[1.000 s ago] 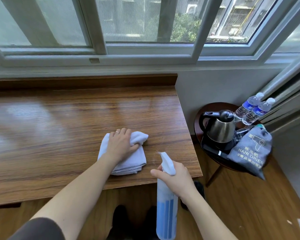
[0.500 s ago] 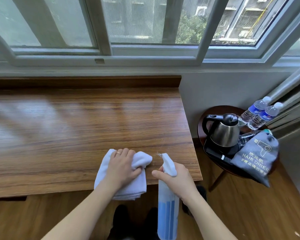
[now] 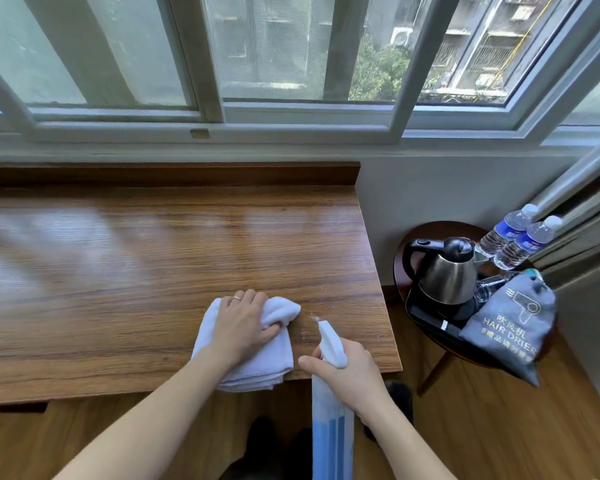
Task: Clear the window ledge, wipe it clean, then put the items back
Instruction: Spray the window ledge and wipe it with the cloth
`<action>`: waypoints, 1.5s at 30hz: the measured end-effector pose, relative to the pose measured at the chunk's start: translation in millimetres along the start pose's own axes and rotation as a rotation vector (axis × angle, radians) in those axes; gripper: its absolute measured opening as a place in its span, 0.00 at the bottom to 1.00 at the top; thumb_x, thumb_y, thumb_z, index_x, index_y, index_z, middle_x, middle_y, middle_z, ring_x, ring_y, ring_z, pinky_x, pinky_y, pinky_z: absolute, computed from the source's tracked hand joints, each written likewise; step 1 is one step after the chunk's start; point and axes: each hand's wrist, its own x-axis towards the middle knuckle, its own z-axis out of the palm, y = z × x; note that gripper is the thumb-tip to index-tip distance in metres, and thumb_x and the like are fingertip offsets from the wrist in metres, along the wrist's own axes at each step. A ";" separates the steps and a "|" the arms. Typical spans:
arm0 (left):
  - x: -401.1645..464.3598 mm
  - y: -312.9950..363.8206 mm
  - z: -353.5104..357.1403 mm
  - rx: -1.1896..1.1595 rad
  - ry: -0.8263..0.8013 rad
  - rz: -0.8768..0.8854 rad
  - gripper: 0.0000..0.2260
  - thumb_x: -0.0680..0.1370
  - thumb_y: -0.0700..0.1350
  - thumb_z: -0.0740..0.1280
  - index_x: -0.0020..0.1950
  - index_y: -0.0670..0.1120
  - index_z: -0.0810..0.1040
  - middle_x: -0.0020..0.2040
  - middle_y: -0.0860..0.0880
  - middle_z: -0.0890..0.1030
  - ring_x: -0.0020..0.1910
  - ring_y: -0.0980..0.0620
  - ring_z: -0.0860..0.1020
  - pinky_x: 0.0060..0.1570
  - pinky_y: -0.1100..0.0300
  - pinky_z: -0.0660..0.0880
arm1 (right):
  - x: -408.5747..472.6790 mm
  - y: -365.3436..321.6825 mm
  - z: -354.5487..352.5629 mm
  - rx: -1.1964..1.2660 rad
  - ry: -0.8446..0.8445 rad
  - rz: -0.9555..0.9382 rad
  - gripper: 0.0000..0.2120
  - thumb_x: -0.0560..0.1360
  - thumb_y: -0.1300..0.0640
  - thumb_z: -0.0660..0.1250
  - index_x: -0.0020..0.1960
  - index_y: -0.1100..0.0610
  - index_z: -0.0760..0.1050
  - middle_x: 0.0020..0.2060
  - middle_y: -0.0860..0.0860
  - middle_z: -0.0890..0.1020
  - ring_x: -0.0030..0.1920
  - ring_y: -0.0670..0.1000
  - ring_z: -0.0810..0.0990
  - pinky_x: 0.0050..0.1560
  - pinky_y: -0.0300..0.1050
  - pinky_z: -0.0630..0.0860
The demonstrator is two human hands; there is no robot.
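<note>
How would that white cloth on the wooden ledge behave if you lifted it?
The white cloth would probably flop and unfold: it lies in soft folded layers, bunched under the left hand. It looks light. Its terry texture suggests it drags rather than slides on the ledge.

Left hand [image 3: 243, 327] and white cloth [image 3: 253, 355] nearer the wooden ledge's [image 3: 118, 271] front edge than a second ago.
</note>
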 end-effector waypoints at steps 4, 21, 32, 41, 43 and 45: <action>26.9 -8.6 -1.5 -0.015 -0.042 -0.042 0.22 0.66 0.63 0.59 0.43 0.46 0.76 0.40 0.48 0.78 0.39 0.42 0.78 0.39 0.50 0.73 | -7.9 -1.1 7.1 -0.033 0.020 0.030 0.16 0.68 0.39 0.74 0.40 0.51 0.78 0.35 0.47 0.81 0.38 0.44 0.78 0.37 0.37 0.70; 13.5 -9.4 2.9 -0.072 -0.004 -0.052 0.22 0.67 0.63 0.59 0.47 0.46 0.76 0.42 0.49 0.78 0.42 0.43 0.76 0.45 0.51 0.70 | -34.4 16.0 17.7 0.016 0.085 0.173 0.18 0.68 0.41 0.74 0.40 0.56 0.79 0.36 0.49 0.82 0.39 0.47 0.80 0.40 0.41 0.74; 2.2 1.3 2.4 -0.036 -0.004 -0.104 0.24 0.67 0.63 0.58 0.48 0.45 0.77 0.44 0.47 0.80 0.44 0.42 0.77 0.46 0.49 0.72 | -35.8 27.5 -12.5 -0.029 0.009 0.103 0.17 0.69 0.42 0.75 0.40 0.56 0.78 0.35 0.48 0.80 0.38 0.46 0.78 0.39 0.40 0.74; 1.1 18.5 2.4 -0.055 0.030 -0.131 0.23 0.68 0.63 0.59 0.49 0.46 0.78 0.44 0.48 0.79 0.43 0.43 0.76 0.46 0.49 0.72 | -29.8 32.8 -30.2 -0.048 -0.026 0.049 0.15 0.67 0.42 0.75 0.42 0.52 0.78 0.38 0.48 0.81 0.39 0.45 0.79 0.38 0.37 0.72; 1.2 35.3 3.9 -0.076 0.031 -0.102 0.22 0.67 0.63 0.60 0.48 0.46 0.77 0.43 0.48 0.78 0.42 0.43 0.77 0.44 0.50 0.73 | -26.0 33.9 -35.3 -0.028 -0.016 0.040 0.15 0.67 0.43 0.76 0.40 0.53 0.78 0.35 0.47 0.81 0.37 0.44 0.77 0.37 0.38 0.72; 0.4 58.3 9.2 -0.078 0.022 -0.049 0.22 0.66 0.62 0.61 0.46 0.46 0.77 0.42 0.48 0.78 0.40 0.43 0.77 0.42 0.50 0.73 | -22.1 35.4 -39.0 -0.012 -0.017 0.036 0.14 0.66 0.44 0.76 0.38 0.53 0.77 0.32 0.46 0.79 0.34 0.42 0.76 0.38 0.39 0.72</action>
